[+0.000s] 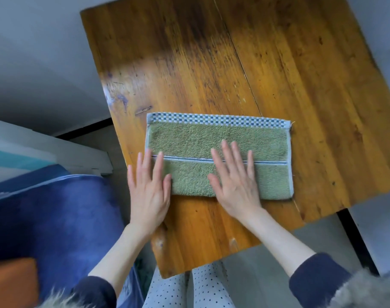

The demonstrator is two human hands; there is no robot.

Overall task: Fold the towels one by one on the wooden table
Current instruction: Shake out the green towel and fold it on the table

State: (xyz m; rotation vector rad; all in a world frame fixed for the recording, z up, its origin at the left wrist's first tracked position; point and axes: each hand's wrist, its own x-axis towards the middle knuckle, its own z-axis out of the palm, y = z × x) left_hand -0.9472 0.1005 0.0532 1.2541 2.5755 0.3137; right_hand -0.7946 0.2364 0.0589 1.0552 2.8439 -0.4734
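Two hands lie flat on one green towel [218, 152], which sits near the front of the wooden worktop [234, 63], already folded into a long rectangle with its checked border along the far edge. The left hand [148, 187] rests with straight fingers across the towel's left end, half on cloth and half on wood. The right hand [235, 181] presses palm-down, fingers spread, over the middle, across the thin stripe. Neither grip is closed on anything; both are wide and flat, likely to smooth the pile and keep the layers square before the next fold. A blue cushion [56, 218] lies left of the worktop.
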